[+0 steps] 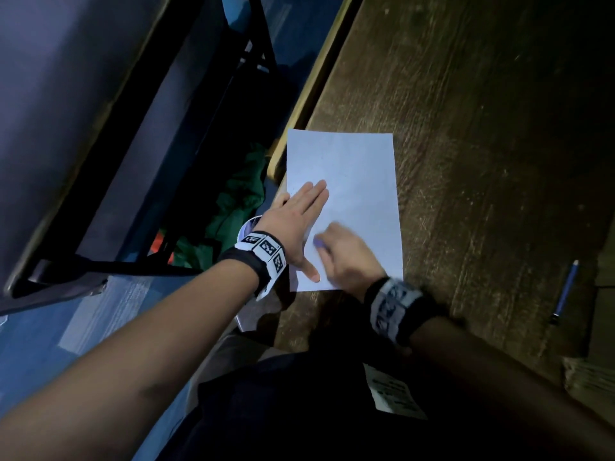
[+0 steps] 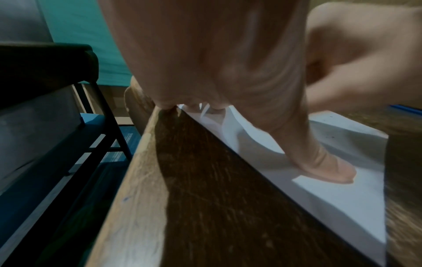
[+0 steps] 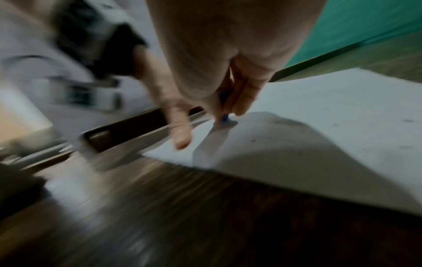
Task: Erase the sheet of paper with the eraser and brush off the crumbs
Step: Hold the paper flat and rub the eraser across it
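Your left hand [image 1: 293, 221] lies flat, fingers straight, pinning sheet of paper [image 1: 359, 181] near table [image 1: 482, 128] edge so it won't slide; your right hand [image 1: 346, 254] pinches blue eraser [image 1: 318, 242] against sheet's near part, blurred; pen [image 1: 565, 291] well apart on right; nothing blocks you.

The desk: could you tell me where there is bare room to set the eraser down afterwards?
Bare wood lies between the sheet of paper and the blue pen, and beyond the sheet's far edge. The sheet's near left corner is crowded: the left hand presses flat there, and the right hand holds the eraser.
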Motion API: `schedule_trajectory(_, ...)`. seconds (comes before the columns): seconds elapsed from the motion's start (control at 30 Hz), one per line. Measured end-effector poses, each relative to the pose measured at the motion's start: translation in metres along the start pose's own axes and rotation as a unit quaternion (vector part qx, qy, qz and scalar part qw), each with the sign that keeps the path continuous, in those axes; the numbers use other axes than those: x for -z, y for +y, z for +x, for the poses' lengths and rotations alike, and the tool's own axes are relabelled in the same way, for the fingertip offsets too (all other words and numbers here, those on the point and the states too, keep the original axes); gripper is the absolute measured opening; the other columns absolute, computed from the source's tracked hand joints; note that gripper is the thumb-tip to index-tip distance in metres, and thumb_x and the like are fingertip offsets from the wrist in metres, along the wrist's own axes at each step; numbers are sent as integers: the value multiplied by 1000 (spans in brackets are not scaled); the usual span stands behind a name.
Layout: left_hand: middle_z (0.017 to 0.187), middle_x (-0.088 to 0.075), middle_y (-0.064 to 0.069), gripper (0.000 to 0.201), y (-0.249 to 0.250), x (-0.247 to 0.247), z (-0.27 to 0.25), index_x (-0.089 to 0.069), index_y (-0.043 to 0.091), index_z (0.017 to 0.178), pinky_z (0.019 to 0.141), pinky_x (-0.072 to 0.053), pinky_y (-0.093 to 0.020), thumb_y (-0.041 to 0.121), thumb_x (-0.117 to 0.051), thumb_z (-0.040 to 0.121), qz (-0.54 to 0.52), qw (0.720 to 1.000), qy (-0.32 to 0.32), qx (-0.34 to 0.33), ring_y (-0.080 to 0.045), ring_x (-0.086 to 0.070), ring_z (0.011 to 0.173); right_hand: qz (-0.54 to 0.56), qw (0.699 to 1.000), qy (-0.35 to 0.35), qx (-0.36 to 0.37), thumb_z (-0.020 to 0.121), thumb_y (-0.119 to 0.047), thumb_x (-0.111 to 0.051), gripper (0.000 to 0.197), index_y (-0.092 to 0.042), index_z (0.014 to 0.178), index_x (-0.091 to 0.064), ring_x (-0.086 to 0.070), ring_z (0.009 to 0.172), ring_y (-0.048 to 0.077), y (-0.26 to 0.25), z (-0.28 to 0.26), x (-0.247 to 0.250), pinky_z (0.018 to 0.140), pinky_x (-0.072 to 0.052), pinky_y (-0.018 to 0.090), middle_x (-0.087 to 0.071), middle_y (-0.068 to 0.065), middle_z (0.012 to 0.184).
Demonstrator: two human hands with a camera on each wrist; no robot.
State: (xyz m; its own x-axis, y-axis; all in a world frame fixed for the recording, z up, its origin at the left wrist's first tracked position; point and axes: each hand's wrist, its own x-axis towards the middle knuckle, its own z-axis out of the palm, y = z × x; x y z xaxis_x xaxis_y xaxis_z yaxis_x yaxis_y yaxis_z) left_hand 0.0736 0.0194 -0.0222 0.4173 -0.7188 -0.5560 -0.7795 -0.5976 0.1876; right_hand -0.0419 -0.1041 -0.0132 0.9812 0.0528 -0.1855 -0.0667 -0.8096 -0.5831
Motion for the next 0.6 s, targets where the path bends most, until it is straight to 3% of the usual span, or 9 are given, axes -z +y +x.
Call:
schedule_trajectory(0.07, 167, 28, 3, 167, -1, -1, 1, 22, 15, 159, 125, 1, -46, 91, -74, 46, -2, 1000, 1, 0, -18, 19, 155, -19, 997, -72, 27, 91, -12, -56, 14, -6, 82, -65, -55, 75, 31, -1, -4, 4, 68, -49, 44, -53, 11, 83)
schedule_trajectory(0.1, 167, 28, 3, 167, -1, -2, 2, 22, 15, 159, 125, 0, -46, 91, -73, 45, -3, 1000, 3, -2, -18, 19, 155, -27, 998, -59, 5, 93, -16, -54, 16, -8, 85, -65, -55, 77, 30, 3, 7, 12, 70, -49, 44, -53, 9, 85)
schedule_trajectory(0.2, 168, 27, 2, 168, -1, -2, 1, 20, 13, 160, 124, 2, -49, 93, -72, 45, 6, 1000, 1, -5, -19, 18, 156, -19, 993, 95, -71, 97, -19, -51, 16, -12, 94, -65, -55, 78, 22, 13, 36, 23, 72, -48, 35, -53, 5, 88)
schedule_trajectory(0.27, 168, 26, 1, 166, 1, 0, 0, 20, 13, 160, 124, 6, -50, 93, -71, 46, 19, 1000, 3, -1, -19, 18, 156, 22, 986, 134, -97, 96, -16, -52, 14, -10, 95, -65, -54, 78, 21, 9, 30, 11, 72, -46, 31, -54, 6, 86)
schedule_trajectory(0.37, 167, 27, 0, 160, 1, 0, 0, 21, 13, 159, 123, 7, -50, 85, -76, 55, 20, 1000, 8, 6, -20, 19, 155, 69, 997, 15, -44, 89, -27, -49, 25, -11, 74, -62, -47, 70, 20, -15, -6, -6, 68, -40, 31, -51, 7, 75)
schedule_trajectory(0.43, 166, 29, 1, 165, 1, 1, 1, 23, 13, 159, 123, 7, -51, 88, -75, 49, 16, 1000, 3, 8, -19, 21, 155, 40, 998, -54, -20, 89, -26, -51, 22, -17, 70, -57, -47, 70, 20, -7, -3, 4, 68, -41, 33, -49, 4, 75)
schedule_trajectory(0.47, 166, 30, 1, 169, 2, 1, 2, 23, 13, 159, 123, 7, -52, 91, -74, 44, 15, 1000, -1, 9, -19, 21, 154, 16, 999, -31, -23, 92, -23, -52, 20, -17, 74, -59, -50, 72, 22, 2, 9, 11, 70, -44, 36, -50, 4, 78)
schedule_trajectory(0.57, 166, 30, 2, 171, 3, 2, 2, 24, 15, 158, 124, 7, -52, 92, -75, 42, 16, 1000, -13, 9, -19, 23, 154, 2, 983, 138, -121, 97, -21, -52, 17, -13, 87, -64, -55, 76, 21, 25, 39, 28, 74, -49, 34, -54, 5, 86)
schedule_trajectory(0.6, 166, 30, 1, 171, 4, 3, 2, 24, 15, 158, 124, 7, -52, 91, -75, 42, 18, 1000, -12, 9, -19, 22, 154, 9, 979, 159, -126, 97, -20, -52, 17, -12, 89, -65, -56, 77, 22, 27, 38, 24, 75, -49, 34, -54, 5, 88)
